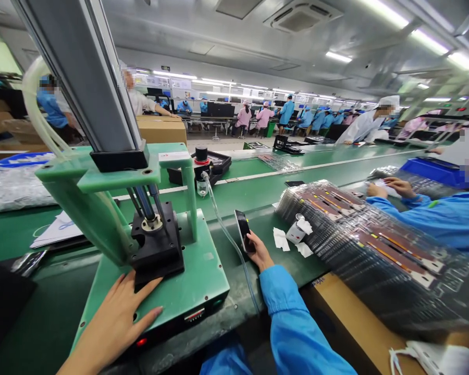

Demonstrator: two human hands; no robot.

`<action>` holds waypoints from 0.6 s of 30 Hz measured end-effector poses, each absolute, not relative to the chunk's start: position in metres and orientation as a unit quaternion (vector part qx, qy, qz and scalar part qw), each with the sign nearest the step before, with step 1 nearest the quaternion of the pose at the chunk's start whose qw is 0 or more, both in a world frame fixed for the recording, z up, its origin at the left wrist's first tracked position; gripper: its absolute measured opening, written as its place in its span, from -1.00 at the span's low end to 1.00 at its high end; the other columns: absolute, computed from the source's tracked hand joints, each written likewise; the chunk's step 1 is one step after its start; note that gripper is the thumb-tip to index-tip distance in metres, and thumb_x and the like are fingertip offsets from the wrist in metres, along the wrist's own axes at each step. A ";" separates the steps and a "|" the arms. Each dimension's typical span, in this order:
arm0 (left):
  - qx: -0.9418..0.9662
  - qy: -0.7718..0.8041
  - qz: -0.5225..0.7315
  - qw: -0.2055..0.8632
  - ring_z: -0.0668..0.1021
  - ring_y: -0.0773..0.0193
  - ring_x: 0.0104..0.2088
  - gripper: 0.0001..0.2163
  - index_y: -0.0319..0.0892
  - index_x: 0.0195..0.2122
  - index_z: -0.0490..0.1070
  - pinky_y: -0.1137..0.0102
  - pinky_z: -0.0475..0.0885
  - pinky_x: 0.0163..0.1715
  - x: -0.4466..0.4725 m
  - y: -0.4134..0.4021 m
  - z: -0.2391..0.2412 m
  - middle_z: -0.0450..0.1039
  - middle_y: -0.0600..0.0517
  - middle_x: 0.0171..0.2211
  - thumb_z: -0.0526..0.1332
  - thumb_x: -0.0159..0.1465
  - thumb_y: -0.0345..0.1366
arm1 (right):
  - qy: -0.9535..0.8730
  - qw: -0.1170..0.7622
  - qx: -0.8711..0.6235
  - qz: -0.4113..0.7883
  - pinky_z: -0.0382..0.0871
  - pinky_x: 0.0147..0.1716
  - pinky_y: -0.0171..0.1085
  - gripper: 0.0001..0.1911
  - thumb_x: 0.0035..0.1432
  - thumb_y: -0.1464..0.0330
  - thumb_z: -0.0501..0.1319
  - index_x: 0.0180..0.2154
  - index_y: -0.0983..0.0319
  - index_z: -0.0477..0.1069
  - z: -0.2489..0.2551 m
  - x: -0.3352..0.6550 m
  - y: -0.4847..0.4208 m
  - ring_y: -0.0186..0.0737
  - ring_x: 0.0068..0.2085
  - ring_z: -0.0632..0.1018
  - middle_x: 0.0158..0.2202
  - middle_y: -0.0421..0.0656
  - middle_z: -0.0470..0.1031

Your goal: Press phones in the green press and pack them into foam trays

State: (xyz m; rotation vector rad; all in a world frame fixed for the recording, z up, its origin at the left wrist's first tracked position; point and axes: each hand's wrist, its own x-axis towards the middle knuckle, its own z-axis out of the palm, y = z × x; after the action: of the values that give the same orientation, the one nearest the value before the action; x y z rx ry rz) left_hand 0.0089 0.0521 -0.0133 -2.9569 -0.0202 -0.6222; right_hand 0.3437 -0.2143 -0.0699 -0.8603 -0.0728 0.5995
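My left hand lies with its fingers spread on the green base plate of a bench press. Its fingertips reach the front of the black press block, and some are hidden at the block's edge. A dark flat part juts out there between thumb side and fingers; I cannot tell what it is. To the right of the press, my right hand grips a smartphone by its lower end, tilted, dark face showing. Grey cylinder housing rises above the press block.
A clear hose runs between press and phone. Stacked clear plastic trays with brown flex parts stand at right, beside a small white container and tissues. A co-worker's blue sleeve is at far right. A cardboard box sits below.
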 end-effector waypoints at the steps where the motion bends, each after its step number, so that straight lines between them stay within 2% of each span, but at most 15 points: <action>1: -0.977 -0.006 -0.206 0.057 0.44 -0.16 0.12 -0.46 -0.02 0.19 0.43 -0.03 0.34 0.14 0.009 0.052 -0.012 0.45 -0.16 0.09 0.09 0.33 0.16 | -0.040 0.864 -0.413 0.286 0.38 -0.48 -0.36 -0.70 -0.19 0.39 0.42 -0.29 0.17 0.52 -0.070 0.344 -0.214 -0.28 -0.38 0.52 -0.37 -0.24 0.55; 5: -0.976 -0.002 -0.213 0.045 0.43 -0.14 0.13 -0.48 -0.01 0.18 0.44 -0.03 0.30 0.17 0.009 0.051 -0.010 0.42 -0.14 0.13 0.10 0.33 0.15 | -0.050 0.860 -0.420 0.286 0.37 -0.47 -0.35 -0.70 -0.18 0.39 0.40 -0.29 0.17 0.51 -0.069 0.344 -0.213 -0.26 -0.36 0.52 -0.35 -0.23 0.55; 11: -0.980 -0.015 -0.196 0.040 0.41 -0.14 0.15 -0.47 0.01 0.19 0.43 -0.02 0.28 0.19 0.009 0.051 -0.012 0.48 -0.11 0.04 0.14 0.30 0.16 | -0.032 0.854 -0.430 0.291 0.36 -0.45 -0.36 -0.65 -0.24 0.38 0.44 -0.28 0.19 0.53 -0.068 0.346 -0.212 -0.28 -0.35 0.52 -0.35 -0.24 0.56; 18: -0.974 0.002 -0.216 0.061 0.41 -0.17 0.15 -0.47 -0.01 0.20 0.42 -0.03 0.32 0.15 0.010 0.049 -0.008 0.36 -0.15 0.19 0.14 0.31 0.14 | -0.031 0.851 -0.434 0.294 0.38 -0.45 -0.36 -0.69 -0.21 0.39 0.42 -0.30 0.18 0.53 -0.071 0.348 -0.213 -0.28 -0.37 0.52 -0.37 -0.24 0.55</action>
State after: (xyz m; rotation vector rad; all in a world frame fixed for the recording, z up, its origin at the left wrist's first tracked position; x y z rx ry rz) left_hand 0.0099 0.0487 -0.0076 -2.9475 0.0064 -0.6547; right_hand 0.3477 -0.2127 -0.0709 -0.9131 -0.0653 0.6186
